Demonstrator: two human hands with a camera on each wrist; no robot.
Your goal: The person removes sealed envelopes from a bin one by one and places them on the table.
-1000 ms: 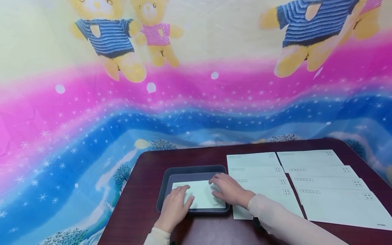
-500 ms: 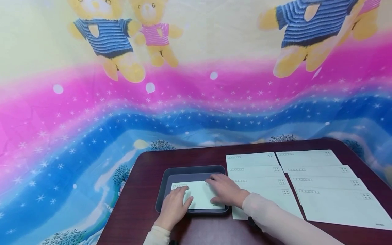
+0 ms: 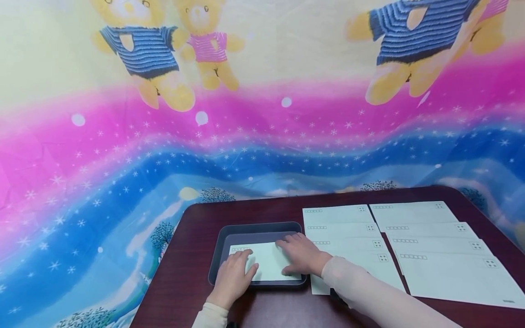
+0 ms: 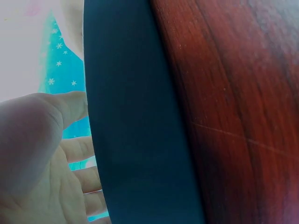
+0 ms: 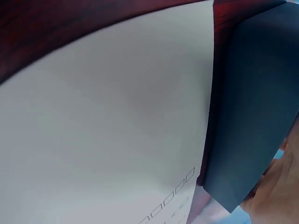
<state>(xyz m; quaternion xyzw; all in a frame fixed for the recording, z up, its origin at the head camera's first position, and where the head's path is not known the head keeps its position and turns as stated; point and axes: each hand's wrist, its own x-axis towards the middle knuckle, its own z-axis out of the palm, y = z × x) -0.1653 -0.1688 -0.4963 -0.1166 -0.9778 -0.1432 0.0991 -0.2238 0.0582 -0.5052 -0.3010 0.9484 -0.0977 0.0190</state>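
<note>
In the head view a white envelope (image 3: 266, 260) lies in a dark grey tray (image 3: 260, 227), printed with a row of small boxes at its upper left. My left hand (image 3: 234, 277) is over the envelope's left side, fingers loosely bent and thumb apart. Over its right side is my right hand (image 3: 302, 255), fingers spread. Both wrist views show the tray's outer wall (image 4: 135, 116) hiding the fingertips. Part of the left palm (image 4: 37, 163) appears behind it, and a little of the right hand (image 5: 275, 191) shows in the right wrist view.
Two columns of overlapping envelopes lie to the tray's right, one left column (image 3: 340, 214) close beside it and one right column (image 3: 455, 278) farther out. They rest on a dark red-brown table (image 3: 180, 264). A printed bear curtain (image 3: 262, 114) hangs behind.
My right hand has shifted slightly left over the envelope, mostly in the first half second. The left hand, tray and laid-out envelopes stay about where they were.
</note>
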